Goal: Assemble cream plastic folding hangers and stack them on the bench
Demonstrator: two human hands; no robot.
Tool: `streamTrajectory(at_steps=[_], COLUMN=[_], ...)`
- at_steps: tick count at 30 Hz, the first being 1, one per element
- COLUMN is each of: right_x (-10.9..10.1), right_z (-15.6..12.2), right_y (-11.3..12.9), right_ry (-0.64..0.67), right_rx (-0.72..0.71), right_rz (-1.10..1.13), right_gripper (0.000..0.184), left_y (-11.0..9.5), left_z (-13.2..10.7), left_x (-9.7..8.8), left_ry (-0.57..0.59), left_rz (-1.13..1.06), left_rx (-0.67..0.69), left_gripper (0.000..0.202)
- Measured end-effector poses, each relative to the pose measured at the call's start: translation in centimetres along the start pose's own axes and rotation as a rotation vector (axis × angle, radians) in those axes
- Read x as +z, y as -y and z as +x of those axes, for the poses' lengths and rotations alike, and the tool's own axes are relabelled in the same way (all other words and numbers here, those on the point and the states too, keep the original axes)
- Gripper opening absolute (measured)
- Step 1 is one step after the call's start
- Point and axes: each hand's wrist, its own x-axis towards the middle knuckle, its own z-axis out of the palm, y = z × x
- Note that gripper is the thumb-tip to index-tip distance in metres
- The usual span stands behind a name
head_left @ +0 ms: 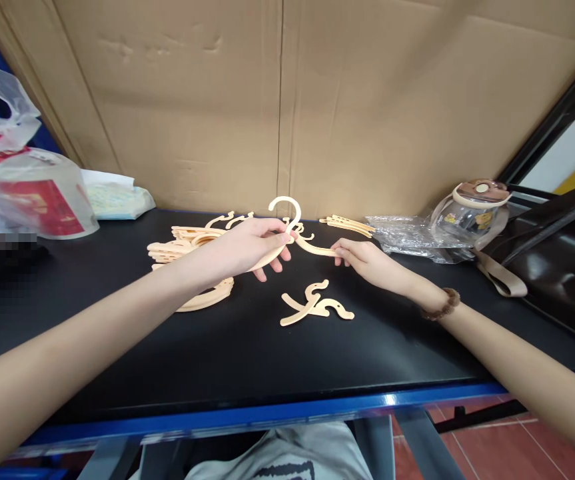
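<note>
Above the middle of the black table I hold a cream plastic clothes hanger (312, 249), its curved hook pointing up. My left hand (260, 245) is closed around the joint below the hook and covers part of the left arm. My right hand (356, 257) pinches the outer end of the right arm. Below the hands, a few loose hanger pieces (312, 308) lie crossed on the table. Beside my left forearm lies a pile of similar hanger parts (167, 252), partly hidden by the arm. Curved hook pieces (221, 219) lie behind it.
Several straight hanger arms (350, 225) lie at the back, beside clear plastic wrapping (402, 233). A transparent bottle (470, 212) and a dark leather bag (562, 260) stand right. A plastic bag (42, 193) and a tissue pack (117, 197) are left. Cardboard (192, 100) rises behind the table (192, 367).
</note>
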Motion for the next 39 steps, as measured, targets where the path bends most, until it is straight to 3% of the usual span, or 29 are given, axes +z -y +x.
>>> streamTrajectory(at_steps=[6, 12, 16, 26, 39], right_x=[-0.7, -1.0, -1.2, -1.7, -2.5], right_z=[-0.2, -0.2, -0.3, -0.3, -0.6], right_y=[1.0, 1.1, 0.9, 1.3, 1.4], right_ry=[0.026, 0.072, 0.089, 0.098, 0.115], right_rx=[0.016, 0.021, -0.001, -0.031, -0.046], right_rz=[0.133, 0.132, 0.179, 0.246, 0.233], right_gripper=[0.027, 0.041, 0.041, 0.041, 0.037], left_y=[1.3, 1.5, 1.1, 1.0, 0.8], left_z=[1.0, 0.6, 0.3, 0.2, 0.0], left_x=[-1.2, -1.4, -1.3, -1.2, -0.7], left_ry=[-0.021, 0.212, 0.274, 0.356, 0.328], left_rz=[-0.049, -0.329, -0.417, -0.376, -0.375], left_rx=[-0.024, -0.043, -0.075, -0.067, -0.036], left_gripper=[0.029, 0.031, 0.028, 0.032, 0.030])
